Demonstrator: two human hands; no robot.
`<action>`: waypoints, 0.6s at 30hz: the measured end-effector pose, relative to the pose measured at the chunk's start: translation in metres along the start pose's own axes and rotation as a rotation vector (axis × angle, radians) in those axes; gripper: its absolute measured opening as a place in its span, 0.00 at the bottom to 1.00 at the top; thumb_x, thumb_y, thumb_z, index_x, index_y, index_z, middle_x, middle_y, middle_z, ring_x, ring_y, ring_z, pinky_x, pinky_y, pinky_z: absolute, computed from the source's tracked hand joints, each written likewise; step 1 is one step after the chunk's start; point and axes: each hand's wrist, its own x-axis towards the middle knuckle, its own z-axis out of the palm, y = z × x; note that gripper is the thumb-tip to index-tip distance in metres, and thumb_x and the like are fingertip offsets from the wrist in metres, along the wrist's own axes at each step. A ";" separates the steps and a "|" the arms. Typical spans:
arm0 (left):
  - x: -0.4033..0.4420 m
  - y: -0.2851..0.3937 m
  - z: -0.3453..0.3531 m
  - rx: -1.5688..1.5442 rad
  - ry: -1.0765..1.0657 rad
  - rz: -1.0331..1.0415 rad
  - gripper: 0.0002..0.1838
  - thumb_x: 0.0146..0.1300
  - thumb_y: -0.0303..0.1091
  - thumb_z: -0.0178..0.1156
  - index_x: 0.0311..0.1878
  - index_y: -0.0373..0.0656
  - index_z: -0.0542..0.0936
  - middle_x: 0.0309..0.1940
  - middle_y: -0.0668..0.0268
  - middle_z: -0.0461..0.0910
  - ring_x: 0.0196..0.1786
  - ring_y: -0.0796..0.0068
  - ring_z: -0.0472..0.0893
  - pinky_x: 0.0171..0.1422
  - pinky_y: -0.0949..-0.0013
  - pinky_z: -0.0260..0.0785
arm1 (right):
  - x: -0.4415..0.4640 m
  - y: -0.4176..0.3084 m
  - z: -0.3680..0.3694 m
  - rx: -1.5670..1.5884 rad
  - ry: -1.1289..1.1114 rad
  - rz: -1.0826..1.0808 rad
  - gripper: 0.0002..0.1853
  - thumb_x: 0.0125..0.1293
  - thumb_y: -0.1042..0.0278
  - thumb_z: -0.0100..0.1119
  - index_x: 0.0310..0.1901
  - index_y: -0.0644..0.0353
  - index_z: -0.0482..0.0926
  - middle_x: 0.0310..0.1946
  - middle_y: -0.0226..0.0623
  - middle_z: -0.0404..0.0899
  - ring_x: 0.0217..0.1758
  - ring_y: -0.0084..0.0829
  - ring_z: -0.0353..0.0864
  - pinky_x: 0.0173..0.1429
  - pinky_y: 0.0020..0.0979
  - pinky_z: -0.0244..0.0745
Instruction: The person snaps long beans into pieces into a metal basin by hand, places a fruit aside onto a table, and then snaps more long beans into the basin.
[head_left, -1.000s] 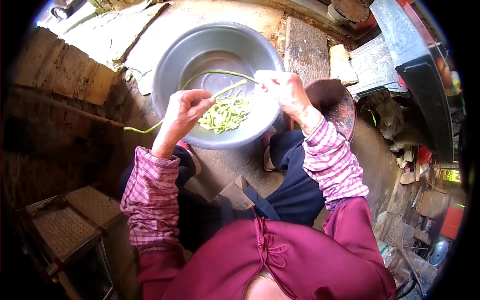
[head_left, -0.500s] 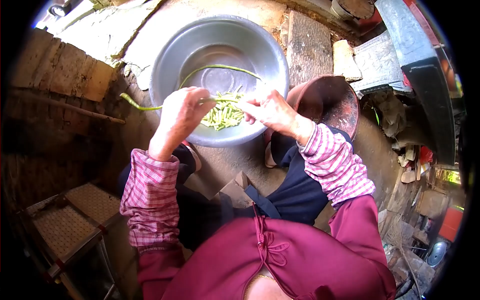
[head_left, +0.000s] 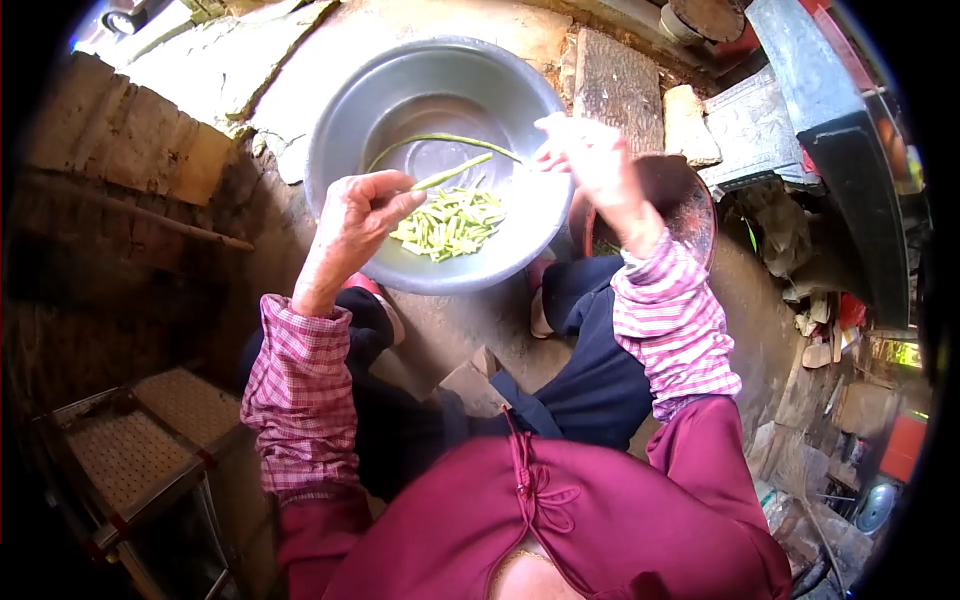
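Observation:
My left hand (head_left: pixel 358 222) is closed over the left side of a grey basin (head_left: pixel 340 110), pinching a green bean pod (head_left: pixel 456 171) that points up to the right. Below the pod, a heap of short cut bean pieces (head_left: pixel 455 222) lies on the basin floor. One long green bean (head_left: pixel 440 137) curves across the inside of the basin behind them. My right hand (head_left: pixel 598 172) is raised over the basin's right rim, its fingertips bright and smeared, so whether they hold anything is hidden from me.
A reddish-brown bucket (head_left: pixel 700 215) stands right of the basin, partly under my right forearm. Wooden boards (head_left: pixel 618 95) lie behind it. At the lower left is a metal-framed rack (head_left: pixel 130 440). A stone block wall (head_left: pixel 120 130) runs along the left.
My right hand has drawn away from my left, to the right and upward. The bean in my left hand now shows a free end; its long tail on the left is out of sight.

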 end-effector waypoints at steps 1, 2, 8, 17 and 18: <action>0.000 0.005 0.002 0.011 -0.016 0.015 0.13 0.66 0.35 0.68 0.44 0.32 0.85 0.26 0.67 0.82 0.28 0.82 0.76 0.34 0.76 0.71 | -0.003 -0.006 0.014 -0.355 0.009 0.011 0.15 0.72 0.58 0.57 0.50 0.59 0.85 0.31 0.34 0.86 0.32 0.25 0.86 0.36 0.27 0.81; 0.001 0.011 0.003 0.023 -0.030 0.033 0.13 0.66 0.35 0.68 0.44 0.32 0.85 0.27 0.66 0.83 0.29 0.81 0.76 0.35 0.75 0.72 | -0.002 -0.016 0.022 -0.750 -0.006 -0.093 0.13 0.70 0.59 0.60 0.48 0.55 0.87 0.29 0.36 0.86 0.30 0.26 0.85 0.36 0.30 0.80; 0.000 0.002 0.014 0.216 -0.030 0.204 0.07 0.62 0.32 0.67 0.37 0.37 0.85 0.32 0.54 0.84 0.35 0.57 0.85 0.42 0.63 0.76 | -0.013 -0.025 0.048 -0.447 -0.150 -0.122 0.15 0.68 0.54 0.61 0.47 0.54 0.88 0.27 0.45 0.83 0.27 0.40 0.83 0.34 0.37 0.77; 0.006 0.003 0.007 0.290 0.089 0.100 0.07 0.61 0.29 0.66 0.39 0.36 0.85 0.29 0.54 0.84 0.32 0.57 0.86 0.40 0.63 0.77 | -0.018 -0.018 0.051 -0.585 -0.260 -0.066 0.14 0.69 0.59 0.59 0.35 0.61 0.85 0.24 0.42 0.83 0.26 0.36 0.84 0.33 0.36 0.77; 0.007 0.002 0.004 0.228 0.089 0.101 0.09 0.64 0.28 0.66 0.43 0.31 0.83 0.25 0.60 0.83 0.28 0.74 0.80 0.36 0.71 0.73 | -0.016 -0.017 0.049 -0.420 -0.215 0.015 0.14 0.70 0.60 0.59 0.34 0.62 0.84 0.24 0.40 0.83 0.26 0.32 0.84 0.32 0.34 0.77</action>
